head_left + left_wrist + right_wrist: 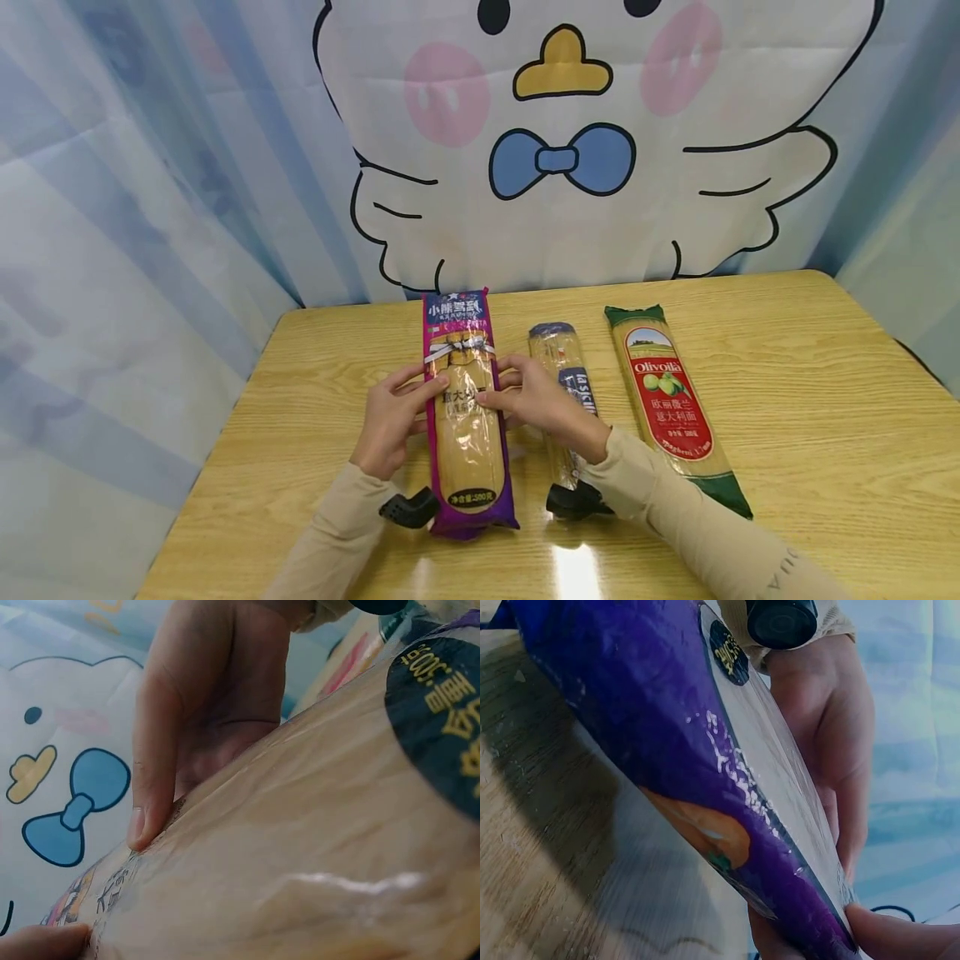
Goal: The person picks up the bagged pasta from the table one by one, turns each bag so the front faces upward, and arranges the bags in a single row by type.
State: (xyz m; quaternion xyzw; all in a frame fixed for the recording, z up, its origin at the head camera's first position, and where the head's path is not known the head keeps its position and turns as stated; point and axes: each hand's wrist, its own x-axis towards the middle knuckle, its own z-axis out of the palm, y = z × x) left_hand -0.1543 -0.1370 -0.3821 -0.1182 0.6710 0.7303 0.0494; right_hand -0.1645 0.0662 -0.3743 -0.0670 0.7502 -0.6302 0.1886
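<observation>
A purple bag of spaghetti (468, 450) with a clear front is gripped from both sides. My left hand (393, 417) holds its left edge, thumb on the clear front and fingers around the side. On the opposite edge my right hand (543, 404) grips it, thumb also on the front. The left wrist view shows the spaghetti bag (300, 847) up close, with a thumb pressed on the film. In the right wrist view the bag's purple side (652, 712) stands tilted over the wooden table, with a gap beneath it.
A blue-labelled spaghetti pack (555, 350) lies just right of the purple bag, partly hidden by the right hand and wrist. Farther right lies a green-ended Olivoilà spaghetti pack (667, 392). The wooden table (300, 442) ends at a cartoon-printed curtain (570, 233).
</observation>
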